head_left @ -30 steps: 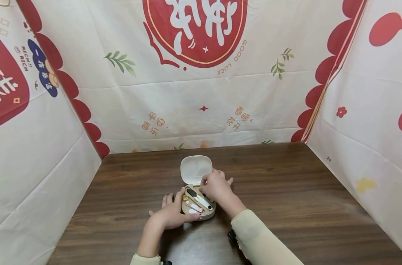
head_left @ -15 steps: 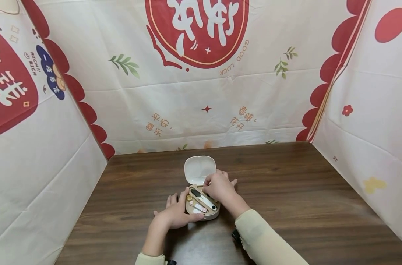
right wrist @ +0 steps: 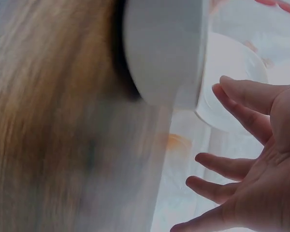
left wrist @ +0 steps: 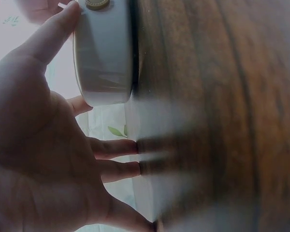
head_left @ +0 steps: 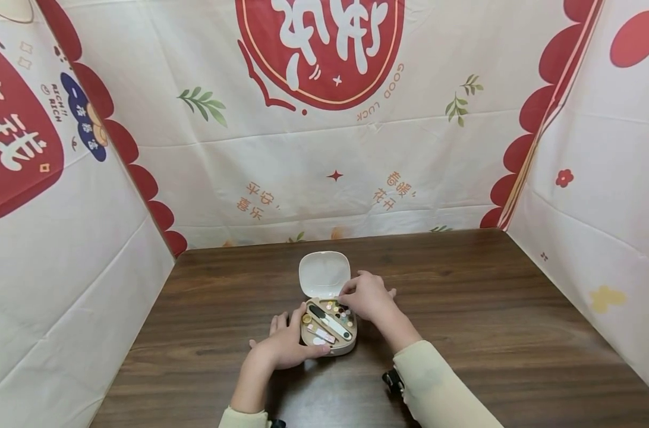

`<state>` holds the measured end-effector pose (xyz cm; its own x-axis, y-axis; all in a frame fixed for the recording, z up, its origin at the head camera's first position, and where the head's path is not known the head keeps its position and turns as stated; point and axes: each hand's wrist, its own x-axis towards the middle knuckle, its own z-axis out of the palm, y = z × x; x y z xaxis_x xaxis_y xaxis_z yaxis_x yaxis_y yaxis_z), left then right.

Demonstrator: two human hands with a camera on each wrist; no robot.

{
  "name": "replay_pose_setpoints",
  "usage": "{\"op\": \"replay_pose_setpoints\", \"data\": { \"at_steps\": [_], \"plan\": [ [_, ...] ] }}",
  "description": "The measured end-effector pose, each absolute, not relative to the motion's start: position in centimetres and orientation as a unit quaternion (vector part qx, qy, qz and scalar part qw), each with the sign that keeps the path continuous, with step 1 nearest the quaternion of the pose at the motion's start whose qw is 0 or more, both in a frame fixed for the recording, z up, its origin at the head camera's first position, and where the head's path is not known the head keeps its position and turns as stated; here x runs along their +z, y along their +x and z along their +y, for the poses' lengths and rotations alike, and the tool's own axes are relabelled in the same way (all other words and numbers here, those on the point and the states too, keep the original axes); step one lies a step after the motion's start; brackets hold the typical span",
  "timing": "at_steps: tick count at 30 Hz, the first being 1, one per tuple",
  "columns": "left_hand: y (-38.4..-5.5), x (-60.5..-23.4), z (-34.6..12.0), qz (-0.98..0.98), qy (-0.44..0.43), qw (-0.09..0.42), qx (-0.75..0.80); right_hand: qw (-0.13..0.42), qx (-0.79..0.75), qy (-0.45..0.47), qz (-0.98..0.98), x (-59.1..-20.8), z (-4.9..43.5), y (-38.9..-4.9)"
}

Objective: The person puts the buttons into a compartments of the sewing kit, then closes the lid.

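Observation:
A small sewing kit box (head_left: 342, 352) sits on the table with its white lid (head_left: 324, 274) swung up at the back. Across the middle of it lies a long black-and-white tool (head_left: 331, 322). Several small buttons (head_left: 339, 311) fill the right compartment; on the left are a gold ring-like piece (head_left: 306, 319) and a pink-and-white strip (head_left: 321, 334). My left hand (head_left: 284, 346) is spread straight-fingered against the box, thumb along the front and index finger at the left side. My right hand (head_left: 371, 295) is over the buttons, thumb and index tips together; I cannot tell whether something small is between them.
The brown wooden table (head_left: 223, 297) extends around the box. A white printed cloth (head_left: 282, 148) hangs behind it, with more cloth at left and right. In the left wrist view a gold round catch (left wrist: 97, 4) shows on the box's front.
My right hand has drawn back to the right, uncovering the buttons. The left hand keeps its place at the box. The head view has shifted slightly.

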<state>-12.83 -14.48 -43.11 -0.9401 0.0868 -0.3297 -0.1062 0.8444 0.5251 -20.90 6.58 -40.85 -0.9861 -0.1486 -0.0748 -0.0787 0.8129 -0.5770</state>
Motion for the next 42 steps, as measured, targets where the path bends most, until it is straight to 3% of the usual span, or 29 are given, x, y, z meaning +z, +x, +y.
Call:
{"op": "replay_pose_setpoints", "data": {
  "at_steps": [14, 32, 42],
  "plan": [
    [-12.7, -42.9, -14.3, 0.950, -0.001, 0.160, 0.269, 0.117, -0.339, -0.175, 0.917, -40.6, 8.3, -18.5],
    [-13.8, -42.4, -13.0, 0.896, 0.166, 0.106, 0.398, 0.138, -0.445, -0.127, 0.876, -40.6, 10.3, -16.4],
    [-16.8, -40.7, -11.9, 0.818, 0.017, 0.060, 0.572, 0.104, -0.566, -0.048, 0.816, -39.2, 9.3, -19.3]
  ]
}}
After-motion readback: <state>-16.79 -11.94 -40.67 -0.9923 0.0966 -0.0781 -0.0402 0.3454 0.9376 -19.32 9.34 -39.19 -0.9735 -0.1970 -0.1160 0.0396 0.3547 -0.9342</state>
